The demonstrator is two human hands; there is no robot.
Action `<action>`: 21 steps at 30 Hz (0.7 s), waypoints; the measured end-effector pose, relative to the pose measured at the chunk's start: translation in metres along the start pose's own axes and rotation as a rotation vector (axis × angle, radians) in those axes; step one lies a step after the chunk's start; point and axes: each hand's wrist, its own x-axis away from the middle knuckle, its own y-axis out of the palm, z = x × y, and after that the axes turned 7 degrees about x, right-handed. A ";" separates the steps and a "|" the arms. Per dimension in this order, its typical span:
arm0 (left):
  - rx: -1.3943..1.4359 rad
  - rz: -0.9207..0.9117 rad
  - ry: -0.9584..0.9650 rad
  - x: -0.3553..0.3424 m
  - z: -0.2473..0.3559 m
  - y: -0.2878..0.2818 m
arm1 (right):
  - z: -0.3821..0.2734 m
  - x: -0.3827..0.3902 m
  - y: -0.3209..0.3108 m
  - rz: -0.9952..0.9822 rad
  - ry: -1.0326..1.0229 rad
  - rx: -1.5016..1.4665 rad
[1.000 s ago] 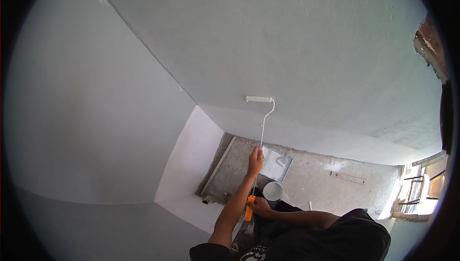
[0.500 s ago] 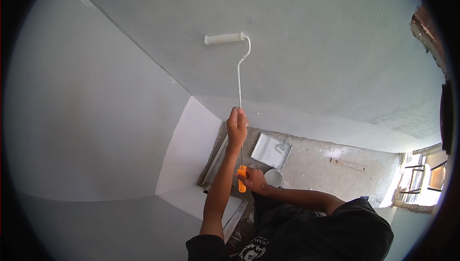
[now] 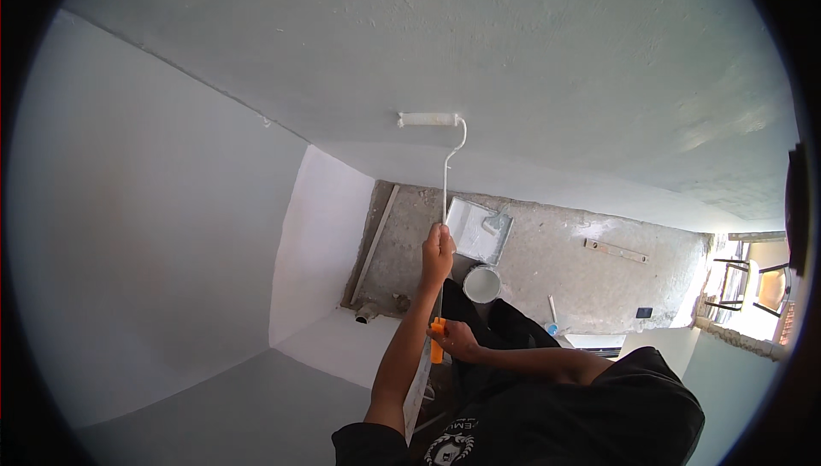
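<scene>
A long-handled paint roller (image 3: pixel 429 120), its sleeve coated white, lies against the grey wall (image 3: pixel 547 64) in front of me. From the sleeve a bent, paint-covered metal rod runs down toward me. My left hand (image 3: pixel 439 252) is closed round this rod, midway along it. Lower down, my right hand (image 3: pixel 457 342) grips the orange handle (image 3: pixel 438 348). Below on the floor, a white paint tray (image 3: pixel 469 248) sits just beyond a round bucket (image 3: pixel 482 284) of pale paint.
A spirit level (image 3: pixel 616 250) lies on the concrete floor (image 3: pixel 547 244) to the right. A dark, flat rectangular object (image 3: pixel 644 313) is closer. At the far right, a chair (image 3: pixel 771 288) stands by an opening. On the left, a side wall (image 3: pixel 188 209) meets the front wall.
The roller has moved down the wall, with both hands still on it. My view has also shifted, showing more of the floor, including the whole bucket and the dark rectangular object.
</scene>
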 end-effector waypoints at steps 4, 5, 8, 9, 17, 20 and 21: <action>0.087 -0.077 -0.238 0.017 -0.026 0.000 | 0.003 0.022 0.017 -0.118 0.075 -0.205; 0.100 -0.100 -0.298 0.017 -0.027 -0.002 | -0.007 0.028 0.012 -0.152 0.084 -0.312; -0.045 -0.057 -0.151 0.014 -0.014 -0.008 | -0.046 0.045 -0.019 -0.288 0.070 -0.315; 0.039 -0.068 -0.295 0.017 -0.020 -0.023 | -0.068 0.057 -0.027 -0.301 0.056 -0.311; 0.173 -0.129 -0.305 -0.004 0.125 -0.036 | -0.117 0.090 -0.040 -0.300 -0.093 -0.373; 0.201 -0.100 -0.349 -0.005 0.156 -0.037 | -0.122 0.094 -0.038 -0.267 -0.181 -0.243; 0.152 -0.113 -0.342 -0.006 0.152 -0.037 | -0.122 0.093 -0.037 -0.258 -0.177 -0.259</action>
